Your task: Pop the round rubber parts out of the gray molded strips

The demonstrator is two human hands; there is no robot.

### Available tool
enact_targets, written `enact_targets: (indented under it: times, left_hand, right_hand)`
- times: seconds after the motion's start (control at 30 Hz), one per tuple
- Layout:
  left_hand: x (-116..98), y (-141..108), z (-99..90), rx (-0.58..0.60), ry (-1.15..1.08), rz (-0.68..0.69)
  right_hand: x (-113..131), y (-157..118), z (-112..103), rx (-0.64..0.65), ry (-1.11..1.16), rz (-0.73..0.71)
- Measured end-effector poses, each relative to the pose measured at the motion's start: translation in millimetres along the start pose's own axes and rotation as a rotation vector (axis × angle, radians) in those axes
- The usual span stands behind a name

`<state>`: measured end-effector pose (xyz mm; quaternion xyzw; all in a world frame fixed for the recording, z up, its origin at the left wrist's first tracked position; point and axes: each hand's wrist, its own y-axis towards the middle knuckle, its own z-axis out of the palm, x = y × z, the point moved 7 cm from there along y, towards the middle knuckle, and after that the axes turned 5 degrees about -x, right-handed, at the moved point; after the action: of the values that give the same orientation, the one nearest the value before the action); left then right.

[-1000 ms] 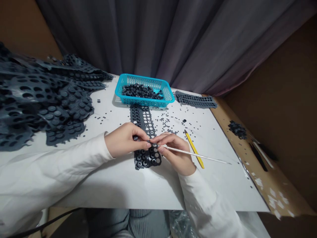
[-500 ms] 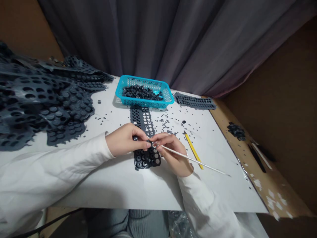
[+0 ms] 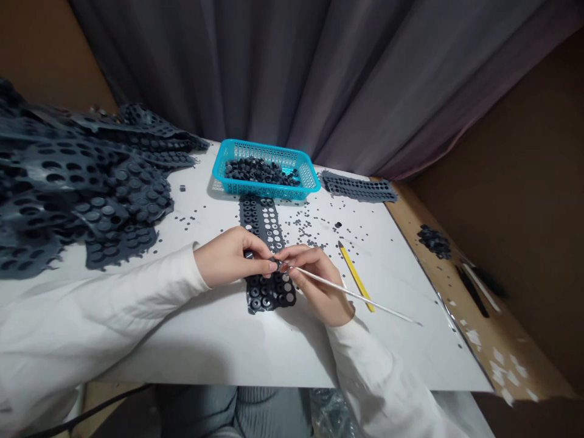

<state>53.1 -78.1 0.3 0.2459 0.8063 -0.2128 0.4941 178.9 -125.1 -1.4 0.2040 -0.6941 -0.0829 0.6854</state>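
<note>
My left hand (image 3: 239,255) is closed, pinching a small black rubber part (image 3: 275,263) between thumb and forefinger. My right hand (image 3: 319,281) grips a thin white stick (image 3: 360,296) like a pen; its near end slants down to the right, and its tip meets the small part between my fingertips. Just below both hands lies a black rubber sheet (image 3: 265,295) of round raised pieces, some of its holes showing the white table through them. The hands hide the middle of this sheet.
A turquoise basket (image 3: 267,193) of small black parts stands behind the sheet. Dark perforated sheets (image 3: 91,182) are heaped at left. Another strip (image 3: 360,187) lies back right. A yellow pencil-like tool (image 3: 356,277) and many tiny black discs (image 3: 305,228) lie on the white table (image 3: 191,347).
Both hands stay nearly in place, still pinching the small part and the stick. The stick's tip and my right fingers have shifted only very slightly.
</note>
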Motion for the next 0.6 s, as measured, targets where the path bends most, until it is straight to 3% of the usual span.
enact_targets:
  times: [0.6]
  left_hand:
    - [1.5,0.5,1.8,0.025,-0.04,-0.005]
  right_hand:
    - [-1.4,1.7,-4.4,-0.048,0.017,-0.007]
